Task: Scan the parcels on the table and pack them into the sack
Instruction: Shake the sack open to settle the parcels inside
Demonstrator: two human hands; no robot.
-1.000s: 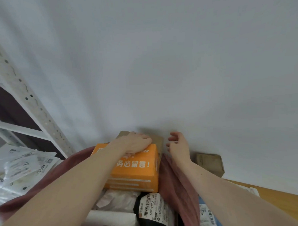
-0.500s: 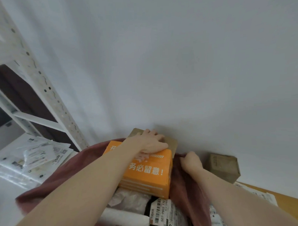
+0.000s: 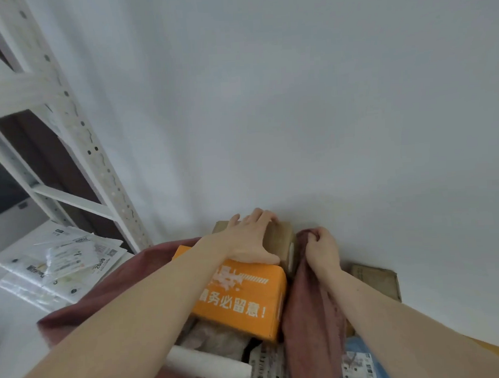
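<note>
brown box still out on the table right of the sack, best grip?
Take the brown box from above, fingers across its two long sides. It lies flat with its broad top face up and open. Its left end sits close to the sack and the right hand, so coming in from the right or top looks safer. Its far side is hidden.

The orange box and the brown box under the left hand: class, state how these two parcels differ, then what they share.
Colour: the orange box is bright orange with white print; the brown box is plain cardboard.
Position: the orange box lies nearer the camera; the brown box sits behind it, by the wall.
Contact: the left hand spreads across the brown box, its thumb at the orange box's top edge.
Shared: both are cardboard parcels at the sack mouth.
</note>
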